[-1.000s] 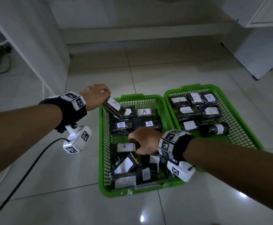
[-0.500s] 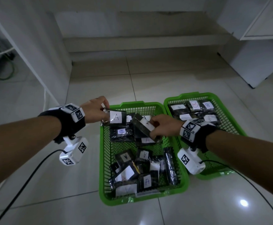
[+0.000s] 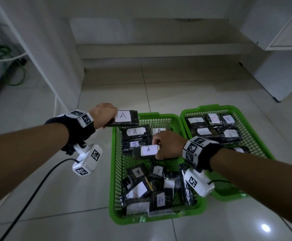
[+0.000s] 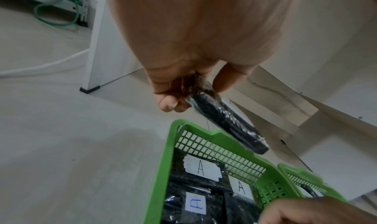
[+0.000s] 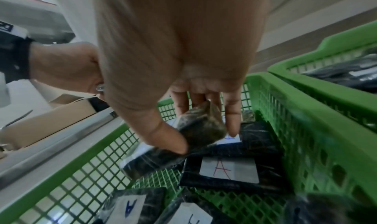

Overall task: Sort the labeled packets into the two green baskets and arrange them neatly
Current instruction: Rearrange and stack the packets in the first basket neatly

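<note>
Labels: "A" was read on the packets in the left basket (image 3: 114, 171); "B" on two in the right basket (image 3: 246, 110).
Left hand (image 3: 103, 113): a black wrapped "A" packet (image 3: 124, 118) was pinched above the left basket's far left corner.
Right hand (image 3: 167, 145): a second "A" packet (image 3: 146, 151) was pinched over the left basket's middle.

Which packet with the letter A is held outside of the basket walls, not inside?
The packet in the left hand: it is above the far-left corner of the left basket. The right hand holds its packet inside.
</note>
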